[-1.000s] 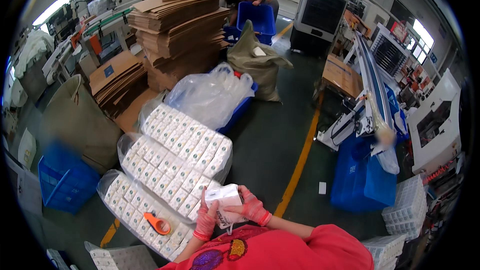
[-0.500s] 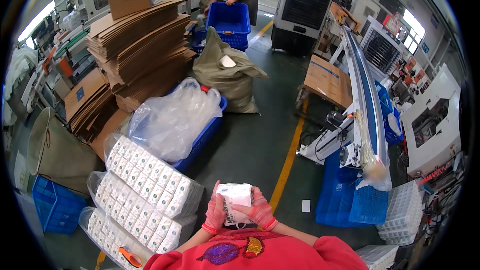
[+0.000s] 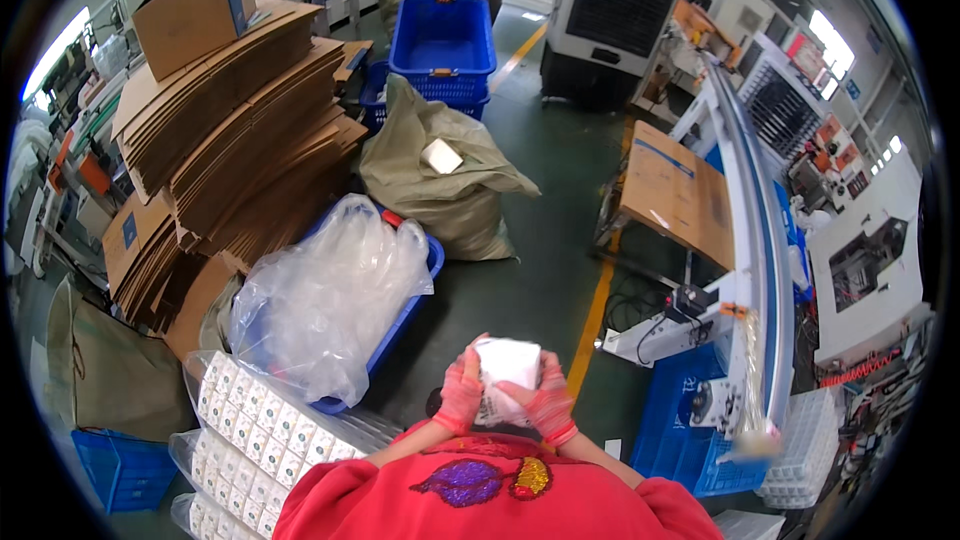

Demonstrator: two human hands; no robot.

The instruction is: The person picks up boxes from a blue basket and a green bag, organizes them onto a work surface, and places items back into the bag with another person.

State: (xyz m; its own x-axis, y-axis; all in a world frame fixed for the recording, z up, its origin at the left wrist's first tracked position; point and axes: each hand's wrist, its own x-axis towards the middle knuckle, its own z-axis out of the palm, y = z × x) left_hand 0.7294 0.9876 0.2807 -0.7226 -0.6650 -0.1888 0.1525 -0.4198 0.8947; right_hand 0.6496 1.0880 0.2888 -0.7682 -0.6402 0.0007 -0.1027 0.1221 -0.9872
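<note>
Between my hands, in front of my chest, is a small white packet (image 3: 508, 362) with a smooth, boxy top and a crinkled, printed lower part. My left hand (image 3: 461, 395), in a pink fingerless knit glove, grips its left side. On the other side my right hand (image 3: 545, 400), gloved alike, holds the right edge with the thumb across the front. Both hands are closed on the packet, and its underside is hidden. To the lower left, next to my left arm, stand clear bags of stacked white printed packs (image 3: 265, 425).
A blue crate (image 3: 385, 345) heaped with clear plastic bags (image 3: 330, 290) lies ahead left. Beyond are a green woven sack (image 3: 450, 195) with a white block on it, and flattened cardboard (image 3: 230, 130). A conveyor (image 3: 748, 240) runs along the right. A person stands behind blue baskets (image 3: 442, 35).
My view has shifted forward, so the sack and crate sit lower and nearer. The packet is tilted with its top raised. The far person has straightened up; orange-handled scissors have left view.
</note>
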